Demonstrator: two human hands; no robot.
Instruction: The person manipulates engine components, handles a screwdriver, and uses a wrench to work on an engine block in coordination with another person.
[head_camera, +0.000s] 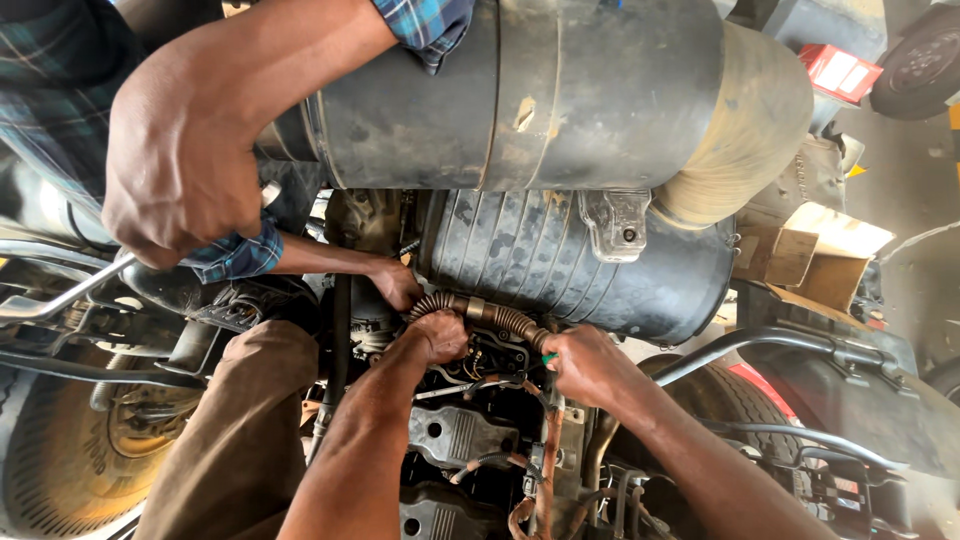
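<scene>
Currently both of the wearer's hands are on the corrugated hose (505, 318), which runs level just beneath the ribbed black housing (560, 260), above the engine covers (450, 435). The left hand (437, 335) is closed around the hose's left end. The right hand (590, 365) is closed around the right end, with a small green tip (549, 357) showing at the fingers; what it belongs to, I cannot tell. A metal collar (476, 307) sits on the hose between the two hands. Judgement: the hose work looks mid-way. The hose is in place along its run, but whether either end is seated or fastened is hidden under the hands. A co-worker in a plaid sleeve has one fist (180, 170) clamped on a metal bar (60, 295) at upper left, and the other hand (395, 282) down by the hose's left end. Surface: no table, only an open truck engine bay, dusty and oily. A large grey cylinder (520, 90) lies across the top and a wheel (70, 450) sits at lower left. Surroundings: concrete floor (910, 170) and an open cardboard box (810, 260) at right, in daylight.
</scene>
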